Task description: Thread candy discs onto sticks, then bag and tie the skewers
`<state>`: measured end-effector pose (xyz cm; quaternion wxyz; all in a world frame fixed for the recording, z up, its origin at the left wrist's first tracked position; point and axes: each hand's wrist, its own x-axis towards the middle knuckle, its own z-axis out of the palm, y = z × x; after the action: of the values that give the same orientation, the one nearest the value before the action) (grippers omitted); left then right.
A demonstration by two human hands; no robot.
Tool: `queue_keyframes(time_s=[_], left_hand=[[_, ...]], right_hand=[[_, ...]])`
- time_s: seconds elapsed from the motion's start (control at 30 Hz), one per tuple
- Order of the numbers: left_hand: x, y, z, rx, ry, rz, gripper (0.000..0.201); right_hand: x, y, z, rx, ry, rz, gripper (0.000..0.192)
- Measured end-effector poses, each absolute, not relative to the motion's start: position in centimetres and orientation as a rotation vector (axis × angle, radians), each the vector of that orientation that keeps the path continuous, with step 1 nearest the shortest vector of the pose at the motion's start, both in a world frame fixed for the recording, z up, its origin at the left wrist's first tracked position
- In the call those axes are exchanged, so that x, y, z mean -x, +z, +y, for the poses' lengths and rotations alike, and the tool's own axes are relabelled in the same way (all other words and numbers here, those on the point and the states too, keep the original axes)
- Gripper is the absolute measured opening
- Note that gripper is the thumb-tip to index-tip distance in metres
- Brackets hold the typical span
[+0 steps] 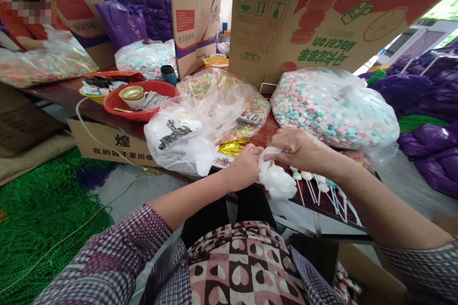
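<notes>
Both hands met at the centre of the view, just over the near edge of the table [107, 113]. The left hand [245, 167] was curled shut, its fingers pinched on the top of a small white bag [277, 181] that bulged below and to its right. The right hand [295, 148] came in from four o'clock, fingers pressed together on the same gathered top, touching the left hand. The bag hung at the table's edge, above the person's lap.

At five o'clock of the bag, just beside it, a row of sweets on white sticks [324, 190] lay on the table. At eleven o'clock of the hands sat a crumpled clear bag with white stuff [181, 140], and behind it an open bag of mixed-colour sweets [232, 100]. At one o'clock lay a large clear bag of pink, white and blue sweets [334, 107], with a cardboard box [322, 14] standing behind it. Some gold foil [232, 147] showed just beyond the left hand. Farther off at ten o'clock was a red basin [143, 97] holding a cup. Green netting [39, 205] covered the floor at eight o'clock.
</notes>
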<state>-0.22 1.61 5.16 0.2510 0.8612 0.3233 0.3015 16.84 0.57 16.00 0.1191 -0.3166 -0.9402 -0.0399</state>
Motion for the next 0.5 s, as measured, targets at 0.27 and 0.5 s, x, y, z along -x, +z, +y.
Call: queue_keyframes(time_s=[0.27,0.5], left_hand=[[2.5,4.4,1.2,-2.485,1.357,0.758,0.031],[1.6,4.5,2.2,-2.431,1.480,1.283,0.037]], right_hand=[[-16.7,11.0,-1.7,1.249,0.761,-1.770,0.029],[-15.3,8.6,-2.4,1.304,0.793,-1.411,0.029]])
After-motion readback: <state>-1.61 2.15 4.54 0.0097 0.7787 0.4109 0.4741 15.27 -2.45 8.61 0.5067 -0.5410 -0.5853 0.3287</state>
